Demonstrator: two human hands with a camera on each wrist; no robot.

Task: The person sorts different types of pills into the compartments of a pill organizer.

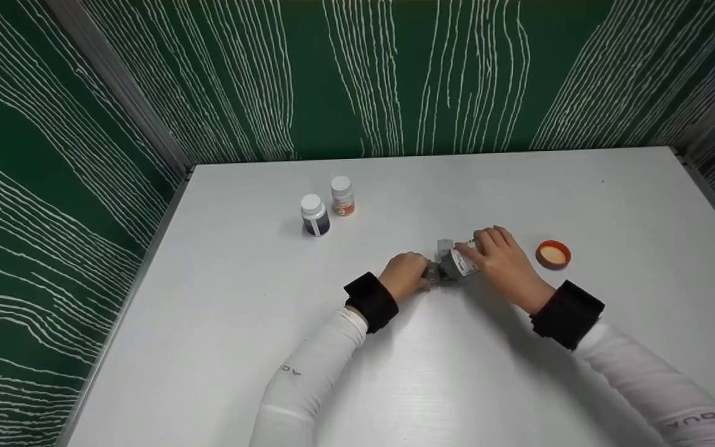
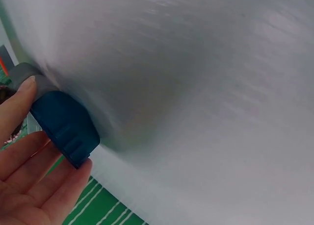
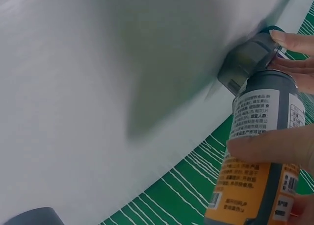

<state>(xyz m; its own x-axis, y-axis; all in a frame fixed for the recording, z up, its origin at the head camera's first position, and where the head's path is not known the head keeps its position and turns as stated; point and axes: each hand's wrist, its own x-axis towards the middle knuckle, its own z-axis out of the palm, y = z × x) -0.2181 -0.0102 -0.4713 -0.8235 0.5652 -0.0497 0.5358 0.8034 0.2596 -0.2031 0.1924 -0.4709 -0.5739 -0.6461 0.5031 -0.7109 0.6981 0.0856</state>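
In the head view my left hand point(image 1: 403, 275) pinches a small translucent grey box point(image 1: 434, 273), like a pill case. Its blue end point(image 2: 66, 129) lies between thumb and fingers in the left wrist view, and a clear flap point(image 1: 444, 247) stands up at its far side. My right hand point(image 1: 506, 267) grips a pill bottle point(image 3: 252, 161) with a white and orange label and a grey neck. The bottle is uncapped and tilted in the head view, its mouth right at the box. Whatever is inside the bottle is hidden.
An orange cap point(image 1: 553, 255) lies upside down on the white table point(image 1: 221, 298), to the right of my right hand. Two white-capped bottles stand at the back left, one with a dark label point(image 1: 315, 216), one with an orange label point(image 1: 342, 197). Green walls point(image 1: 332, 81) enclose the table.
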